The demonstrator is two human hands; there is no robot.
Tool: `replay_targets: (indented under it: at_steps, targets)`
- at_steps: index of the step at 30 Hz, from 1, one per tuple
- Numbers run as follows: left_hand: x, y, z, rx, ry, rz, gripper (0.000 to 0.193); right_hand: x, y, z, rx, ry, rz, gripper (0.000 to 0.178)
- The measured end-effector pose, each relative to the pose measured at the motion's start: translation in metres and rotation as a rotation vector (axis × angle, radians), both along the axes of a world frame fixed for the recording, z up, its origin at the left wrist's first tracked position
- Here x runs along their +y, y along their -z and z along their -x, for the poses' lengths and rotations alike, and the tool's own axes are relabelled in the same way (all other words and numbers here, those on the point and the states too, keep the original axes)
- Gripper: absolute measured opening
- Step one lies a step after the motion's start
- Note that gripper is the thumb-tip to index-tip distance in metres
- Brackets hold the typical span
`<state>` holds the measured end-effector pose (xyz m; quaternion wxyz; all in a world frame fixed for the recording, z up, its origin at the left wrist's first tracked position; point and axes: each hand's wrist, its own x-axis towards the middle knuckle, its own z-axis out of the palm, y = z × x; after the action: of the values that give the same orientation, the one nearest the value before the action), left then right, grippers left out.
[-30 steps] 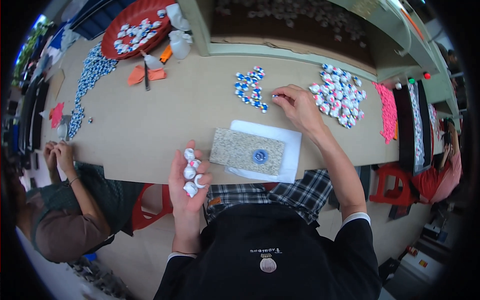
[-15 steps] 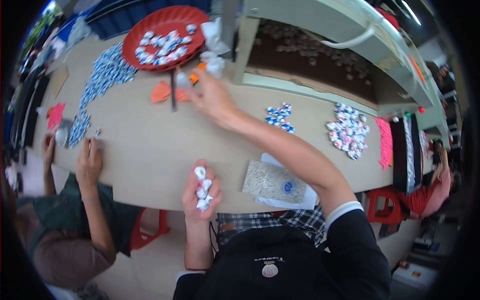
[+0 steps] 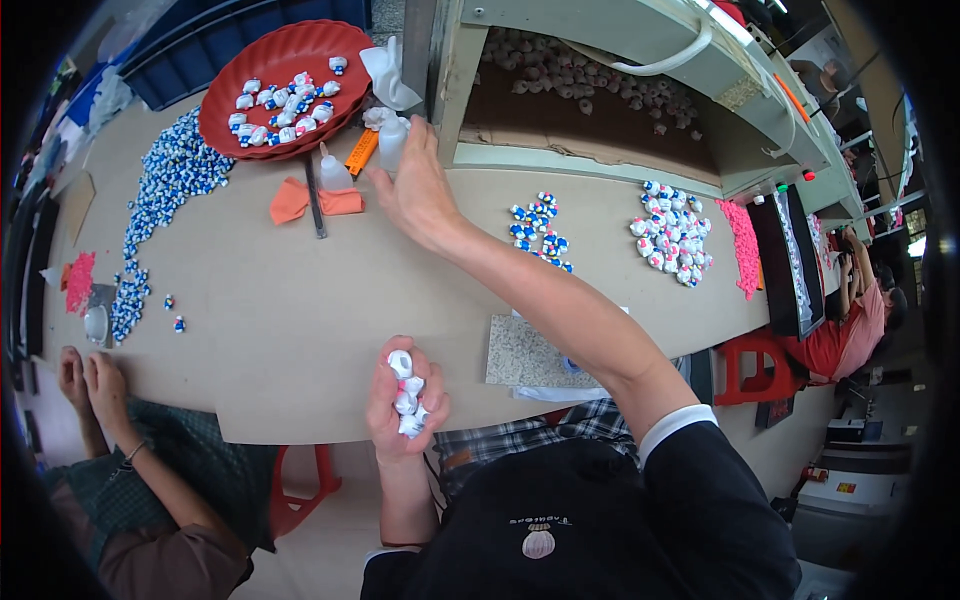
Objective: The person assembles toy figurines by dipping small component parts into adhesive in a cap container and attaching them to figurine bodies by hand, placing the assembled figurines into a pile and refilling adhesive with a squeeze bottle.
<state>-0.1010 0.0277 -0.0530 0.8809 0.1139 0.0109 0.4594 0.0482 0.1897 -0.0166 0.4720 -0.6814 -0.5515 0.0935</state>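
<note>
My left hand [image 3: 402,400], palm up near the table's front edge, has its fingers curled round several small white figure heads [image 3: 406,396] with bits of pink. My right hand [image 3: 420,195] is stretched far forward, thumb and fingers on either side of a whitish plastic bottle [image 3: 393,145]. Close by its thumb are an orange-handled utility knife [image 3: 361,154], a nozzle-tipped squeeze bottle [image 3: 333,174] and an orange cloth [image 3: 290,200]. Under my right forearm lies a speckled stone slab [image 3: 520,352], partly covering white paper.
A red plate [image 3: 225,100] with white-headed figures stands at the far left beside a heap of small blue-and-white pieces [image 3: 165,180]. Figure groups [image 3: 540,230] [image 3: 672,235] and pink pieces [image 3: 742,250] lie at right, below a shelf unit [image 3: 600,165]. A co-worker's hands [image 3: 95,385] are at left.
My right hand has come to the whitish bottle from beside the orange knife. The view has shifted. The co-worker's hands have drawn together near the table edge. My left hand still holds the heads.
</note>
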Motion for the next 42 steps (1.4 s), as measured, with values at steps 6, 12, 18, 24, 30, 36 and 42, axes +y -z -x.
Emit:
replay_targets:
  at_steps: [6, 12, 18, 24, 30, 36, 42]
  targets:
    - [-0.009, 0.001, 0.002, 0.023, -0.018, -0.014, 0.035, -0.003, -0.01, 0.001, 0.055, -0.057, 0.272, 0.052]
    - [-0.01, -0.001, -0.001, 0.104, -0.062, 0.004, 0.038, -0.085, -0.025, -0.033, 0.16, -0.226, 0.178, 0.04]
    - [-0.026, -0.008, 0.003, 0.21, -0.148, -0.092, 0.037, -0.209, -0.057, -0.1, 0.19, -0.262, 0.267, 0.043]
    - [-0.079, -0.011, -0.003, 0.259, -0.035, -0.004, 0.037, -0.291, -0.043, -0.157, -0.424, -0.285, 0.259, 0.042]
    - [-0.106, -0.012, -0.015, 0.286, -0.011, 0.101, 0.035, -0.299, -0.032, -0.162, -0.686, -0.381, 0.256, 0.045]
    - [-0.109, -0.007, -0.018, 0.269, 0.004, 0.108, 0.035, -0.286, -0.041, -0.162, -0.893, -0.46, 0.23, 0.046]
    - [-0.106, -0.004, -0.017, 0.286, -0.008, 0.135, 0.035, -0.277, -0.054, -0.157, -1.045, -0.481, 0.251, 0.042]
